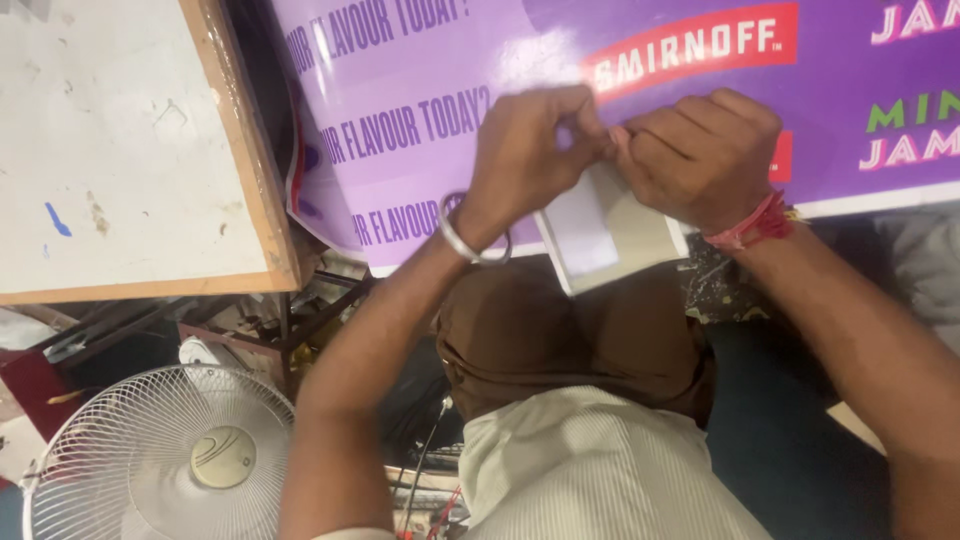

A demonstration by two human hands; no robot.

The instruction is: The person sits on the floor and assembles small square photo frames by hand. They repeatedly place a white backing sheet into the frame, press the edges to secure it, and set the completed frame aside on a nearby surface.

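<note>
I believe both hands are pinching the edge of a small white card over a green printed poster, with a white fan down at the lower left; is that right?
Not quite: the head view shows the printed poster is purple, not green. The rest holds: the left hand and right hand meet at the top edge of the small white card, and the white fan sits at the lower left.

A small white rectangular board [610,235], flat and glossy with a faint grey sheen, lies tilted on the lower edge of a large purple printed poster [420,110], its top corner pinched between 2 hands and its lower corners overhanging the poster's white border.
</note>
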